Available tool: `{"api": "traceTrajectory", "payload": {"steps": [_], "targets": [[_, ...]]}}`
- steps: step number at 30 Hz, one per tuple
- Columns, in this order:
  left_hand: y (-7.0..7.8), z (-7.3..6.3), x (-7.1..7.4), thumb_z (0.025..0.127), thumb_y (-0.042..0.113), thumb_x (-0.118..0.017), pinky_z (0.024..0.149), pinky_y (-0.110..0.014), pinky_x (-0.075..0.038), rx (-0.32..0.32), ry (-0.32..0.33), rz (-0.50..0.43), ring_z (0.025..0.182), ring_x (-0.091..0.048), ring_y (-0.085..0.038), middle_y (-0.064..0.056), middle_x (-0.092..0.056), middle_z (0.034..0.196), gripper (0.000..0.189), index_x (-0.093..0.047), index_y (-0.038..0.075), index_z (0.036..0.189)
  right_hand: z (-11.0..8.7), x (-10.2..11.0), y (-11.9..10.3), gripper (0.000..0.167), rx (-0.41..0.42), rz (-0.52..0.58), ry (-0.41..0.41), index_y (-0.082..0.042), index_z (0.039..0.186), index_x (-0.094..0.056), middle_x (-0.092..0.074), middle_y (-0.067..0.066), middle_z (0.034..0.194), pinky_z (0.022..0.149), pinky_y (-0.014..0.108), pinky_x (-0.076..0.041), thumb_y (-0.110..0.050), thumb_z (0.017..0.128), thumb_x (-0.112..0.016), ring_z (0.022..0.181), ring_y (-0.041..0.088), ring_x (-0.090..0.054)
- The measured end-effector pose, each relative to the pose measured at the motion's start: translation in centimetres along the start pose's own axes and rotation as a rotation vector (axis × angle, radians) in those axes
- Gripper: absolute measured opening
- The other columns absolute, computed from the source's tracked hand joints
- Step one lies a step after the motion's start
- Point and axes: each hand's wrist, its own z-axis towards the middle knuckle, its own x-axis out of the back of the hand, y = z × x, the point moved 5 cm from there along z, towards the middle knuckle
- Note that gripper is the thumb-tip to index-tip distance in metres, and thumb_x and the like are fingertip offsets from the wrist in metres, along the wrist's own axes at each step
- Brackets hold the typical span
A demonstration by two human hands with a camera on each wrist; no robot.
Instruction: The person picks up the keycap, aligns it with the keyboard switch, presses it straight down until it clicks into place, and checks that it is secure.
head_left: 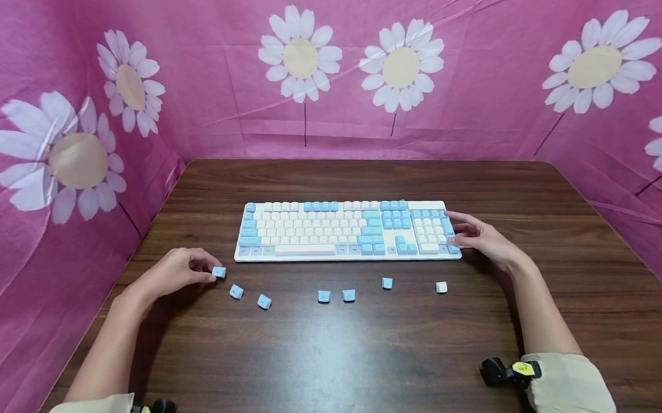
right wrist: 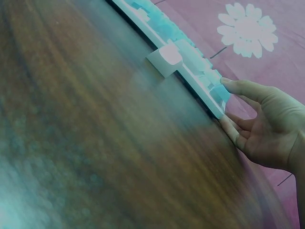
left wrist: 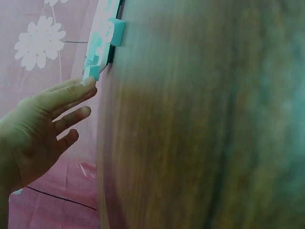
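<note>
At the left, my left hand [head_left: 181, 271] pinches a light blue keycap [head_left: 218, 272] between thumb and fingertips, just off the keyboard's near left corner. The same keycap [left wrist: 91, 72] shows at the fingertips in the left wrist view. A white and blue keyboard [head_left: 305, 249] lies across the table, with bare spots along its front row of keys. My right hand [head_left: 485, 243] holds the keyboard's right end. In the right wrist view, its thumb [right wrist: 243, 88] rests on a blue corner key while other fingers meet the side.
Several loose keycaps lie in front of the keyboard: blue ones such as this keycap [head_left: 237, 291], another keycap [head_left: 348, 295], and a white keycap [head_left: 442, 287] at the right. The wooden table [head_left: 294, 368] ends at a pink flowered cloth [head_left: 203, 82].
</note>
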Motion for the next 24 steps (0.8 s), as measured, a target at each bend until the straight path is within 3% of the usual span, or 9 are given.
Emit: {"api": "traceTrajectory", "payload": {"steps": [13, 24], "targets": [[0.9, 1.6, 0.5, 0.078, 0.011, -0.073, 0.067, -0.032, -0.044, -0.025, 0.029, 0.045, 0.080, -0.055, -0.016, -0.005, -0.067, 0.091, 0.017, -0.072, 0.005, 0.093, 0.1, 0.0, 0.0, 0.066, -0.001, -0.001, 0.000, -0.013, 0.145, -0.028, -0.034, 0.024, 0.134, 0.082, 0.021, -0.039, -0.021, 0.089, -0.062, 0.112, 0.017, -0.040], [1.2, 2.5, 0.5, 0.079, 0.011, -0.072, 0.065, -0.031, -0.044, -0.026, 0.027, 0.032, 0.074, -0.055, -0.013, -0.001, -0.066, 0.082, 0.021, -0.070, 0.000, 0.097, 0.2, 0.1, 0.2, 0.067, -0.012, -0.008, -0.004, -0.014, 0.145, -0.028, -0.034, 0.022, 0.135, 0.083, 0.021, -0.038, -0.023, 0.088, -0.063, 0.117, 0.022, -0.036]]}}
